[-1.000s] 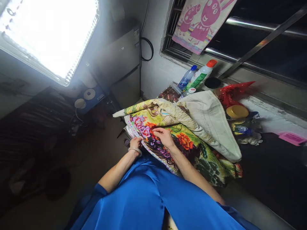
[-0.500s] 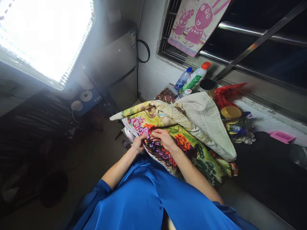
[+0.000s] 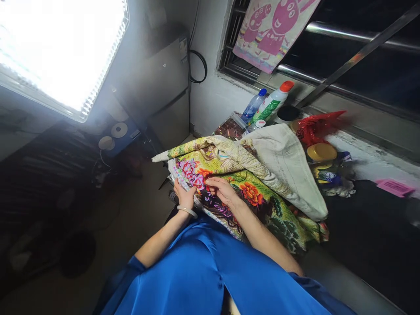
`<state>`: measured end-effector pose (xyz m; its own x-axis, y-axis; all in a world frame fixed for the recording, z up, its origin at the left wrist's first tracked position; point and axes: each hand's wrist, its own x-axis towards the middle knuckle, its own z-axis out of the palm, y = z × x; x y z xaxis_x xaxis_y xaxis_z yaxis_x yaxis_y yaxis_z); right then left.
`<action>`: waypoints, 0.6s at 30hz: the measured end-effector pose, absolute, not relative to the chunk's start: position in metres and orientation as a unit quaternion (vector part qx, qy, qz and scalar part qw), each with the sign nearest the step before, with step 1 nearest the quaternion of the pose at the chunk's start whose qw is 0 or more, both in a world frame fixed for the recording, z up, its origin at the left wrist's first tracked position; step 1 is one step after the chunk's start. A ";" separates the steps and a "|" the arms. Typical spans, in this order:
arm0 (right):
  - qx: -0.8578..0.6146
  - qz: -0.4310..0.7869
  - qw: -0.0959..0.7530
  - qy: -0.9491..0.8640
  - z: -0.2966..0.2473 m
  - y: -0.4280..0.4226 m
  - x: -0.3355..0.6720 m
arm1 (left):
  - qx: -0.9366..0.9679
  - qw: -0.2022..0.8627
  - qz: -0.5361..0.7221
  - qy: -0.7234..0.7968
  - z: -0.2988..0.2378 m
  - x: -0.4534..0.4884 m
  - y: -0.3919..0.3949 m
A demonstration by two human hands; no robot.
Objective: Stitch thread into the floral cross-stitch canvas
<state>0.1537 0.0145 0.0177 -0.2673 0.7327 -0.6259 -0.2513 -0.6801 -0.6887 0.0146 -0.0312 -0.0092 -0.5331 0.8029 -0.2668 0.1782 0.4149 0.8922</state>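
Observation:
A large embroidered cloth (image 3: 236, 179) with pink, red and orange flowers on yellow, green and dark ground lies over my lap and the surface beyond it. Part of it is folded over, so its pale plain back (image 3: 278, 153) shows. My left hand (image 3: 184, 195), with a pale bangle at the wrist, grips the cloth's near left border, thumb on top and fingers mostly beneath. Just right of it, my right hand (image 3: 223, 190) is held over the pink and red flowers, thumb and forefinger pinched together. Whatever lies between those fingertips is too small to make out.
A bright lamp panel (image 3: 62, 52) hangs at upper left. Beyond the cloth stand a blue-capped bottle (image 3: 254, 106), an orange-capped bottle (image 3: 272, 103), a red plastic bag (image 3: 318, 127) and a yellow-lidded jar (image 3: 321, 152). A grey fridge (image 3: 160, 83) stands behind, near a barred window.
My left hand has shifted left along the cloth's border, and its thumb and fingers have spread wider. My right hand stays pinched in nearly the same place. The view has shifted slightly.

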 end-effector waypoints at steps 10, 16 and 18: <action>-0.513 0.764 0.337 -0.200 0.013 0.017 0.149 | 0.636 0.141 0.314 0.690 0.005 0.020 -0.025; -0.511 0.760 0.344 -0.209 0.013 0.016 0.147 | 0.623 0.154 0.348 0.684 0.001 0.029 -0.017; -0.510 0.756 0.348 -0.219 0.013 0.015 0.147 | 0.599 0.191 0.371 0.683 0.002 0.030 -0.016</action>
<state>0.1470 0.0149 0.0130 -0.2381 0.7489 -0.6184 -0.3023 -0.6622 -0.6856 0.0295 -0.0160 0.0017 -0.2093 0.9604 0.1838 0.6766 0.0065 0.7363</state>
